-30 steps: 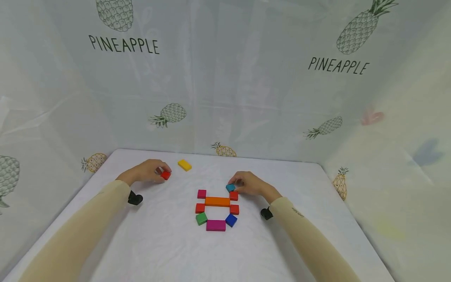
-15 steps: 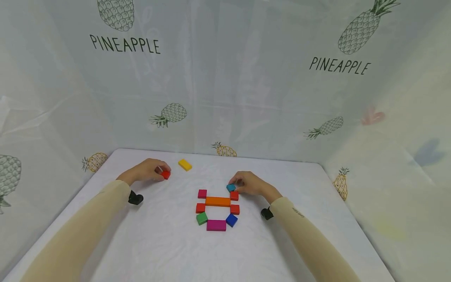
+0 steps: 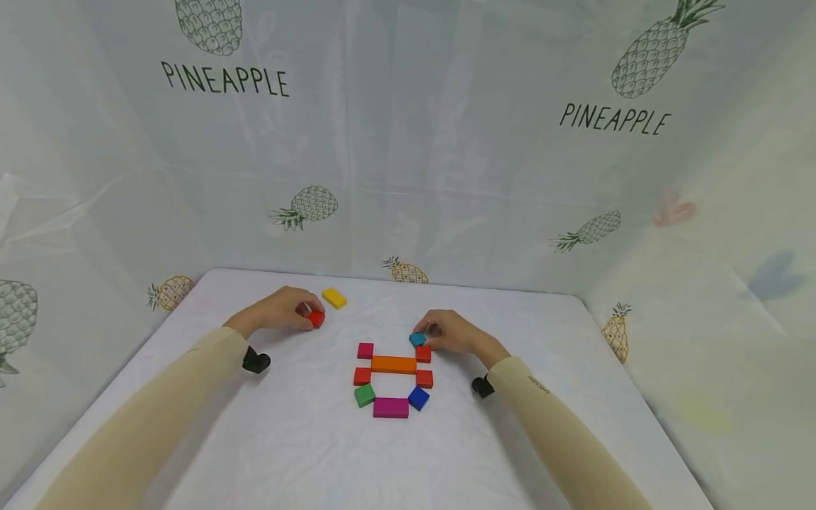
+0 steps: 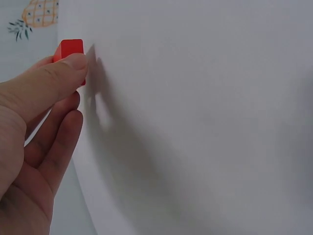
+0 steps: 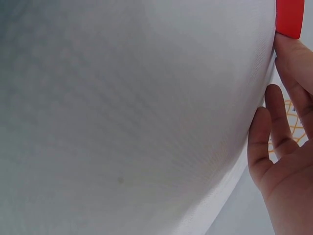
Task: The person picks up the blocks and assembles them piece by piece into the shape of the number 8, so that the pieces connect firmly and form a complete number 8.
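My left hand pinches a red block between thumb and fingers; the left wrist view shows the thumb across the red block. With its fingertips my right hand pinches a small teal block at the upper right of the block figure. Just below that block lies a red block, which also shows at the top corner of the right wrist view. An orange bar forms the middle of the figure, with a pink block at its upper left.
Below the bar lie two red blocks, a green block, a blue block and a magenta block. A yellow block lies alone near the far edge of the white table. A pineapple-print sheet hangs behind.
My left hand has moved to the right, carrying the red block. My right hand and the teal block stay in the same place.
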`<action>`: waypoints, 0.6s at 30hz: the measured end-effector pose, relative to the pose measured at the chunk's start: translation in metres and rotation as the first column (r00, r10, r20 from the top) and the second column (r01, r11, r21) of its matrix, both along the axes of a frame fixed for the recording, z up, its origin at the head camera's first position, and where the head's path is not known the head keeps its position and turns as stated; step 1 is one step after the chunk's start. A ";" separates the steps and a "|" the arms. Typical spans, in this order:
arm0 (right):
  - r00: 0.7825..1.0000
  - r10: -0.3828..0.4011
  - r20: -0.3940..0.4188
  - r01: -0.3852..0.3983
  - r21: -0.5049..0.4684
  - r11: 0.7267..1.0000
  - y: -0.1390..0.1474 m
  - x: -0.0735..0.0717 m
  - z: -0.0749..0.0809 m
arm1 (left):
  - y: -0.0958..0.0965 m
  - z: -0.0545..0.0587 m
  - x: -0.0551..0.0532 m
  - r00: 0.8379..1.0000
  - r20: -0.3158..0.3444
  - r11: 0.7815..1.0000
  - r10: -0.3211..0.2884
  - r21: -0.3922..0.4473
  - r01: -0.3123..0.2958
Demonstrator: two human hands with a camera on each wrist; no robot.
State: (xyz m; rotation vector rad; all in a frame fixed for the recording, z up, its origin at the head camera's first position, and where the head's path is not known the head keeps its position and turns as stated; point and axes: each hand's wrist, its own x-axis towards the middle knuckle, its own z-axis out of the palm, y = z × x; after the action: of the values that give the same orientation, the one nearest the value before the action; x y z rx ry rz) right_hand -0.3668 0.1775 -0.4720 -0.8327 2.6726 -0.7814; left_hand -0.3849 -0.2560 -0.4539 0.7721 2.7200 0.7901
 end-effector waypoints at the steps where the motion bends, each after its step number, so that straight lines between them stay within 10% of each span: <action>1: 1.000 -0.001 -0.001 0.001 0.001 1.000 0.000 0.000 0.000 | 0.004 0.001 0.000 1.000 -0.004 1.000 -0.006 -0.003 0.006; 18: 1.000 0.013 -0.006 -0.013 -0.002 1.000 0.000 0.003 0.003 | 0.069 0.003 0.004 0.992 -0.015 0.992 -0.123 0.031 0.123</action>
State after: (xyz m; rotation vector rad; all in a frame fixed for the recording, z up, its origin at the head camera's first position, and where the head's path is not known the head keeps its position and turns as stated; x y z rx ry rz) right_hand -0.3638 0.1774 -0.4689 -0.8538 2.6688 -0.7797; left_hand -0.3812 -0.1869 -0.4504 0.9449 2.6470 0.8055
